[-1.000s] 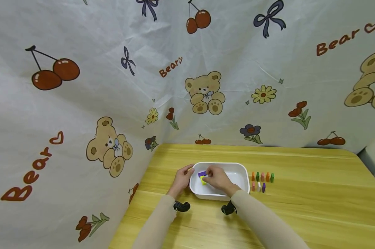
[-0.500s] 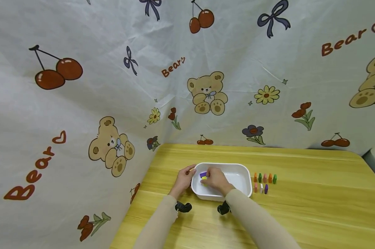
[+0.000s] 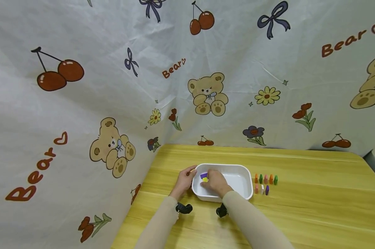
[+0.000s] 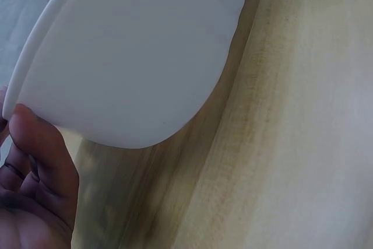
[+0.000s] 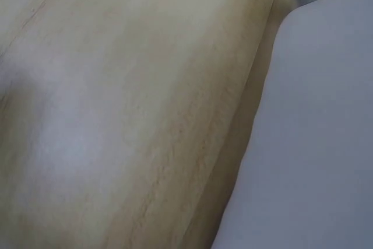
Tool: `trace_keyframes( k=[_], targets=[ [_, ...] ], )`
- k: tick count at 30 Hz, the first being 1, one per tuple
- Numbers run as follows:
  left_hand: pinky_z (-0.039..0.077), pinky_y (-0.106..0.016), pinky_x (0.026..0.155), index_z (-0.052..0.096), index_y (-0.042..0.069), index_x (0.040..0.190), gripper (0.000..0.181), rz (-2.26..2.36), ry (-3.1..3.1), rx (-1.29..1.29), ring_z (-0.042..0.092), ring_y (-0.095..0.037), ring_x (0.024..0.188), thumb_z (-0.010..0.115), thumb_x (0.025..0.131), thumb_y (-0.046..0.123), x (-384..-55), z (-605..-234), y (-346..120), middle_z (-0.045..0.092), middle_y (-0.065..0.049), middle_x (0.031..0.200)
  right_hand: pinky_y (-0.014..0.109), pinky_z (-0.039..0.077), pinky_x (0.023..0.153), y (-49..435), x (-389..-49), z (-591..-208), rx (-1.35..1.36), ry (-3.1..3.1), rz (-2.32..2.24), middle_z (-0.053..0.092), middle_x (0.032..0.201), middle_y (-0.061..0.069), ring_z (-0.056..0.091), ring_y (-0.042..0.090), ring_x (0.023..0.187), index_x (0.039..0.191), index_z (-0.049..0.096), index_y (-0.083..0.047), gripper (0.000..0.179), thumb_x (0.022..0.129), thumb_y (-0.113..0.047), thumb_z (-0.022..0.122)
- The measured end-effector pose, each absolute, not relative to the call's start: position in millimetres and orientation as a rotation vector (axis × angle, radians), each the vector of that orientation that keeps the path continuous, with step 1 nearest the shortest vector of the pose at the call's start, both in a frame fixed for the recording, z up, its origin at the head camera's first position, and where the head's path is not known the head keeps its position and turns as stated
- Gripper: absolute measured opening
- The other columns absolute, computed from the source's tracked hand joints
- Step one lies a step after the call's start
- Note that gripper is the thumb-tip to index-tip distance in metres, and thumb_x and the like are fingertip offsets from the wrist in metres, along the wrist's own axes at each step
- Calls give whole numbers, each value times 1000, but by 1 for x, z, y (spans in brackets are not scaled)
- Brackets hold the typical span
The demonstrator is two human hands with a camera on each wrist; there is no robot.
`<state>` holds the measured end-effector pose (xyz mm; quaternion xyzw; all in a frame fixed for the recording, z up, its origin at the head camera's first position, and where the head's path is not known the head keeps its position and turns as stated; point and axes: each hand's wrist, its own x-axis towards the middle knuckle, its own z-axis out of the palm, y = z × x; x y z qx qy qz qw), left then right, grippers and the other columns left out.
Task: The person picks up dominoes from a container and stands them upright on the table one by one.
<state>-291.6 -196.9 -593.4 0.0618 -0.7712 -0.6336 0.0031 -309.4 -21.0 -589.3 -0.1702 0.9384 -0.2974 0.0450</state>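
Observation:
A white plastic tray (image 3: 237,168) stands on the wooden table. My left hand (image 3: 184,180) grips its left end; in the left wrist view the thumb (image 4: 35,138) lies against the outer wall, with other fingers behind the rim. Inside the tray's left half, my right hand (image 3: 216,181) bends down with thumb and fingers either side of a small yellow block (image 3: 205,179). Their tips are partly hidden. Touching the yellow block's far side in the head view is a purple block (image 3: 203,175). The right wrist view shows only table and the tray's wall (image 5: 315,132).
Right of the tray, several small blocks stand upright in two rows, among them an orange block (image 3: 271,179), a green block (image 3: 276,180), a white block (image 3: 262,189) and a purple one. A patterned cloth (image 3: 231,131) hangs behind and left of the table.
My right hand has shifted slightly toward the tray's near side, covering more of the yellow block. My left hand keeps its grip on the tray. The head view has turned slightly.

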Motion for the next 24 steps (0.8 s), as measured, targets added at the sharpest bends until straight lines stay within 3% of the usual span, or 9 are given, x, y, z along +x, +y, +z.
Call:
trace_keyframes(
  k=[10, 19, 24],
  targets=[
    [44, -21, 45, 66, 13, 139, 37, -2001, -2432, 206, 52, -11, 59, 63, 104, 24, -291, -591, -197, 57, -11, 86, 41, 52, 79, -17, -315, -598, -575, 2879, -918, 63, 85, 6, 57, 22, 79, 93, 63, -5, 28, 85, -22, 83],
    [47, -21, 51, 65, 10, 140, 38, -1984, -2430, 204, 57, -13, 69, 63, 104, 24, -290, -591, -195, 62, -27, 99, 37, 50, 78, -10, -317, -590, -678, 2836, -803, 60, 83, 4, 53, 19, 78, 91, 64, -5, 20, 89, -17, 79],
    [48, -21, 52, 65, 10, 140, 38, -1960, -2439, 196, 57, -13, 69, 62, 105, 23, -290, -590, -194, 61, -22, 94, 39, 51, 83, -8, -317, -588, -663, 2816, -805, 60, 85, 4, 53, 20, 80, 92, 66, -5, 15, 89, -13, 78]
  ],
)
